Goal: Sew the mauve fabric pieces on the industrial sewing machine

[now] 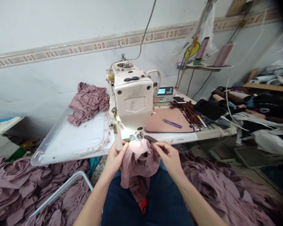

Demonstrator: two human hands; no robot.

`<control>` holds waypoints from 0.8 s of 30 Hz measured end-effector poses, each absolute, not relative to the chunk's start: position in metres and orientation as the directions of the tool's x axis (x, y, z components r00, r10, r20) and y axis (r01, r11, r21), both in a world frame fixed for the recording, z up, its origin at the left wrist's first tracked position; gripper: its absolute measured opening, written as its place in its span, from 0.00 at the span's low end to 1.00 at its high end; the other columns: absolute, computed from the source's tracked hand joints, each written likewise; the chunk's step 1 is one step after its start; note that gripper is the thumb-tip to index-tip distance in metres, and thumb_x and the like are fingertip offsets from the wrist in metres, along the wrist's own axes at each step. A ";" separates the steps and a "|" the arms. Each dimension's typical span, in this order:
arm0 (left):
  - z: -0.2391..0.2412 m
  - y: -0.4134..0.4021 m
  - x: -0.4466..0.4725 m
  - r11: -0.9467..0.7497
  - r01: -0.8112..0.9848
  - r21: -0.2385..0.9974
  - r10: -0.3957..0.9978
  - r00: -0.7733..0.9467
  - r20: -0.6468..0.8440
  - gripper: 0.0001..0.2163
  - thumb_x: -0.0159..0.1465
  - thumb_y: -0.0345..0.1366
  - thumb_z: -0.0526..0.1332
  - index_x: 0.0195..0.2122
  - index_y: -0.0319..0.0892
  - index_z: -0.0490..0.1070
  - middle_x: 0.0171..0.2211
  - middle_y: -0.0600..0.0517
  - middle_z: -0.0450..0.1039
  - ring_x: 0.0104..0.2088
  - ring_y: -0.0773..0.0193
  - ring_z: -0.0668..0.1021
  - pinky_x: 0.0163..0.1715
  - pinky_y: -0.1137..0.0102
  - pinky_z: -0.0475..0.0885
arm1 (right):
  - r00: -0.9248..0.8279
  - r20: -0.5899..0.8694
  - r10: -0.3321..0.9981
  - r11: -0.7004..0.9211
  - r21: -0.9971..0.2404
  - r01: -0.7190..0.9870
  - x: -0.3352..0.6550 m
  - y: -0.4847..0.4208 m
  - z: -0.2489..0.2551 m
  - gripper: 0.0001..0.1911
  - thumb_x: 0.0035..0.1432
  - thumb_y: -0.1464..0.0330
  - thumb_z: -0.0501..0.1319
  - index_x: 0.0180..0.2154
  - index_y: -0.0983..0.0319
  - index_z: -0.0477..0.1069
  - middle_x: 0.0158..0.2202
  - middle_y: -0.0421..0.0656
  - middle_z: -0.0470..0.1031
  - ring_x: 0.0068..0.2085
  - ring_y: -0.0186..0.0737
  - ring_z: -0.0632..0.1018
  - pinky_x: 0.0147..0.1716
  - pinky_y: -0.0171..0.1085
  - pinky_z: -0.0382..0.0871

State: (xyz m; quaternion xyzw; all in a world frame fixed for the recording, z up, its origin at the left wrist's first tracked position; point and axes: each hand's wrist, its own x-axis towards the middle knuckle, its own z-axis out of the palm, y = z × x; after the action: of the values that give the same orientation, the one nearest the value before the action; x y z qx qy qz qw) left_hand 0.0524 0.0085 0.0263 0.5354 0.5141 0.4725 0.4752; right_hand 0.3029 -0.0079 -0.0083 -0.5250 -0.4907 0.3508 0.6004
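Note:
A mauve garment (129, 166) hangs from the front of the white sewing machine (132, 100) down over my lap, its upper edge under the lit needle area. My left hand (115, 157) pinches the cloth at its left edge, below the machine's pale lever piece. On the other side, my right hand (167, 153) has thumb and fingers closed on the cloth's right edge. The presser foot (138, 137) sits right above the fabric; the needle itself is too small to make out. A dark opening shows in the middle of the garment.
A crumpled mauve cloth pile (89, 102) lies on the left of the table. Purple thread snips (171, 123) and a phone (179, 99) lie to the right. More mauve cloth fills a basket (82, 174) and both sides. Thread cones (224, 55) stand at upper right.

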 end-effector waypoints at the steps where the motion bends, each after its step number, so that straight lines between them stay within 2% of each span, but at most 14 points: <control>1: 0.023 0.004 0.045 0.014 0.104 0.994 0.998 0.054 -0.019 0.24 0.64 0.60 0.71 0.43 0.42 0.74 0.26 0.58 0.69 0.27 0.67 0.71 0.28 0.73 0.64 | 0.301 0.228 0.926 0.207 -0.973 0.101 0.299 -0.017 -0.014 0.22 0.64 0.48 0.71 0.31 0.60 0.80 0.31 0.44 0.79 0.34 0.45 0.77 0.38 0.41 0.72; 3: 0.017 -0.001 0.030 0.080 0.093 0.992 0.992 0.093 -0.089 0.25 0.62 0.61 0.72 0.40 0.40 0.75 0.26 0.57 0.70 0.26 0.68 0.70 0.27 0.74 0.63 | 0.290 0.225 0.930 0.210 -0.974 0.083 0.288 -0.035 -0.025 0.27 0.71 0.48 0.65 0.25 0.58 0.75 0.26 0.42 0.74 0.30 0.42 0.74 0.35 0.41 0.71; 5: 0.017 -0.001 0.018 0.110 0.058 0.992 0.991 0.064 -0.113 0.25 0.61 0.59 0.74 0.40 0.40 0.77 0.26 0.57 0.71 0.26 0.68 0.70 0.27 0.74 0.64 | 0.181 0.214 0.960 0.210 -0.977 0.039 0.272 -0.045 -0.031 0.30 0.73 0.46 0.61 0.24 0.58 0.75 0.26 0.43 0.74 0.30 0.43 0.74 0.36 0.42 0.72; 7: 0.022 0.005 0.011 0.071 0.041 0.997 0.997 0.008 -0.072 0.24 0.60 0.56 0.76 0.42 0.40 0.78 0.28 0.56 0.73 0.28 0.66 0.73 0.30 0.73 0.67 | 0.054 0.156 0.986 0.159 -0.986 -0.051 0.252 -0.048 -0.032 0.30 0.68 0.40 0.62 0.32 0.59 0.81 0.32 0.46 0.79 0.33 0.45 0.77 0.39 0.43 0.75; 9: 0.028 0.012 0.009 -0.018 0.114 0.993 1.000 -0.020 0.020 0.21 0.63 0.54 0.74 0.42 0.40 0.80 0.30 0.54 0.75 0.31 0.64 0.75 0.34 0.71 0.69 | -0.078 0.042 0.996 0.027 -0.981 -0.191 0.235 -0.045 -0.028 0.34 0.61 0.35 0.65 0.42 0.59 0.82 0.40 0.47 0.81 0.33 0.45 0.78 0.38 0.44 0.77; 10: 0.030 0.015 0.009 -0.064 0.177 0.982 0.998 -0.018 0.068 0.19 0.64 0.53 0.74 0.40 0.40 0.80 0.30 0.54 0.76 0.32 0.63 0.75 0.35 0.71 0.69 | -0.142 -0.012 0.990 -0.049 -0.966 -0.255 0.228 -0.043 -0.026 0.34 0.60 0.34 0.66 0.44 0.59 0.81 0.40 0.47 0.80 0.32 0.43 0.78 0.36 0.43 0.77; 13: 0.029 0.017 0.014 -0.136 0.324 0.936 0.990 0.021 0.136 0.17 0.67 0.51 0.71 0.36 0.40 0.80 0.30 0.53 0.75 0.32 0.63 0.74 0.34 0.71 0.67 | -0.225 -0.083 0.971 -0.166 -0.911 -0.378 0.218 -0.042 -0.019 0.28 0.60 0.41 0.72 0.37 0.60 0.79 0.33 0.41 0.75 0.26 0.35 0.72 0.27 0.36 0.71; 16: 0.017 0.006 0.020 -0.086 0.257 0.962 0.996 0.046 0.076 0.19 0.68 0.54 0.69 0.36 0.40 0.79 0.28 0.54 0.74 0.30 0.63 0.72 0.31 0.71 0.66 | -0.160 -0.123 0.979 -0.182 -0.882 -0.436 0.229 -0.048 -0.016 0.27 0.55 0.45 0.77 0.30 0.61 0.74 0.28 0.36 0.69 0.22 0.29 0.66 0.21 0.32 0.61; 18: 0.009 -0.006 0.023 -0.026 0.182 0.983 0.997 0.082 0.011 0.20 0.69 0.56 0.68 0.35 0.41 0.78 0.27 0.55 0.71 0.27 0.65 0.70 0.29 0.72 0.64 | -0.146 -0.157 0.977 -0.204 -0.887 -0.415 0.246 -0.052 -0.014 0.29 0.51 0.45 0.79 0.27 0.61 0.72 0.25 0.35 0.67 0.20 0.29 0.64 0.20 0.32 0.58; 20: 0.007 -0.019 0.026 0.006 0.158 0.987 0.980 0.194 -0.037 0.21 0.69 0.55 0.68 0.33 0.41 0.77 0.25 0.55 0.69 0.26 0.67 0.68 0.28 0.72 0.63 | -0.147 -0.168 0.975 -0.210 -0.917 -0.341 0.268 -0.056 -0.009 0.29 0.51 0.45 0.79 0.26 0.61 0.72 0.22 0.35 0.65 0.20 0.30 0.63 0.20 0.33 0.58; 22: 0.012 -0.029 0.027 -0.026 0.189 0.982 0.930 0.365 -0.046 0.20 0.68 0.53 0.70 0.30 0.40 0.77 0.26 0.54 0.71 0.28 0.66 0.71 0.31 0.71 0.65 | -0.173 -0.147 0.974 -0.183 -0.959 -0.217 0.289 -0.059 0.002 0.27 0.53 0.46 0.77 0.25 0.61 0.74 0.21 0.35 0.65 0.21 0.32 0.63 0.20 0.34 0.57; 24: 0.020 -0.035 0.028 -0.104 0.224 0.969 0.887 0.461 -0.012 0.18 0.67 0.50 0.73 0.29 0.40 0.78 0.30 0.50 0.75 0.32 0.63 0.75 0.36 0.69 0.68 | -0.247 -0.085 0.965 -0.096 -0.995 -0.031 0.304 -0.062 0.019 0.23 0.58 0.52 0.75 0.24 0.61 0.74 0.21 0.36 0.64 0.23 0.33 0.62 0.23 0.35 0.56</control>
State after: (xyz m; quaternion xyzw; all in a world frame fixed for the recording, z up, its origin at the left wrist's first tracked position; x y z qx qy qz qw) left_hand 0.0285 -0.0350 0.0198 0.6730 0.4127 0.3147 0.5271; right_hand 0.3038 -0.0625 0.0187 -0.4459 -0.5236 0.5909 0.4217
